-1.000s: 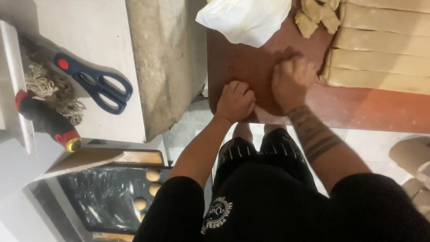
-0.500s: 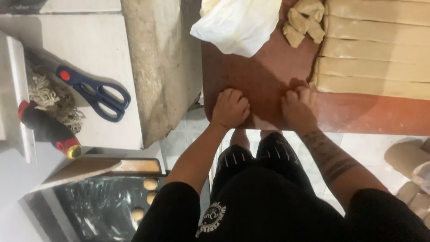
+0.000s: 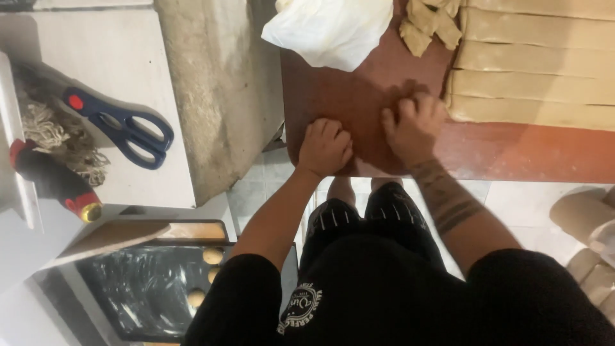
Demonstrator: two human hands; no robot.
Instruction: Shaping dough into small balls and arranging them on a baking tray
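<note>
- On the reddish worktop, both hands curl knuckles-down; what they grip, if anything, I cannot tell.
- Right hand touches the nearest dough strip, which runs lengthwise rightward.
- Left hand sits farther off.

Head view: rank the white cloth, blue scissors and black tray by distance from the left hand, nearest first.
From the left hand:
1. White cloth, up on the reddish board's far end.
2. Blue scissors, off to the left on the white counter.
3. Black tray, down low to the left; close to the scissors' rank, slightly farther.
</note>
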